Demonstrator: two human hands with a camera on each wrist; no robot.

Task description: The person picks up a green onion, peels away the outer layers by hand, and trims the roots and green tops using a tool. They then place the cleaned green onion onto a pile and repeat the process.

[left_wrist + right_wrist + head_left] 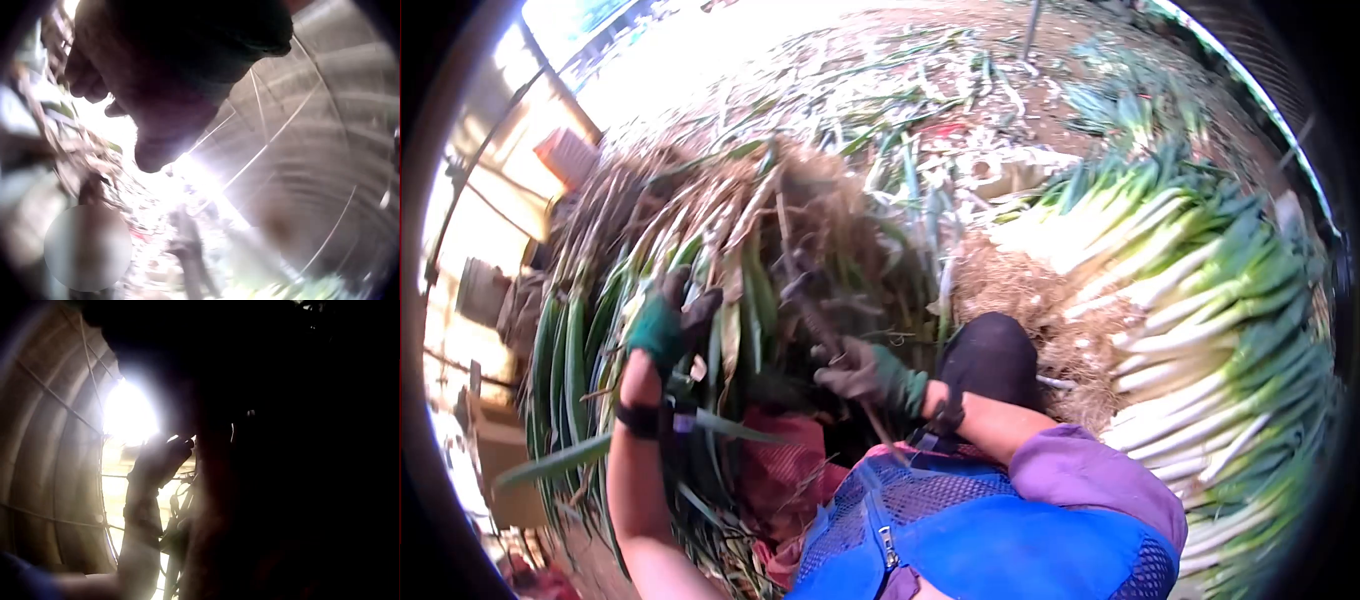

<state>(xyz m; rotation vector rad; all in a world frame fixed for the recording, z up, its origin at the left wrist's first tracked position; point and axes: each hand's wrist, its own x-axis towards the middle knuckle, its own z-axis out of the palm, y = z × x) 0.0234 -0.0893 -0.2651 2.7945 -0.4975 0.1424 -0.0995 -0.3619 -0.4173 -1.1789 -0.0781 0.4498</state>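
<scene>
In the head view my left hand (670, 325), in a green and dark glove, is raised in front of the pile of untrimmed leeks (585, 340), fingers apart with nothing seen between them. The left wrist view shows this hand (169, 75) as a dark shape. My right hand (870, 375), in a grey glove with a green cuff, grips a thin brown stick (815, 325) that slants up toward the roots of the pile. Motion blurs the stick's upper part. Shadow hides the right hand's fingers in the right wrist view.
Cleaned leeks (1180, 330) lie in a big fanned heap to the right, their roots (1020, 290) beside my knee (990, 360). A red mesh sack (785, 460) lies by my lap. Leaf scraps (880, 95) cover the ground ahead. A cardboard box (505, 450) stands at left.
</scene>
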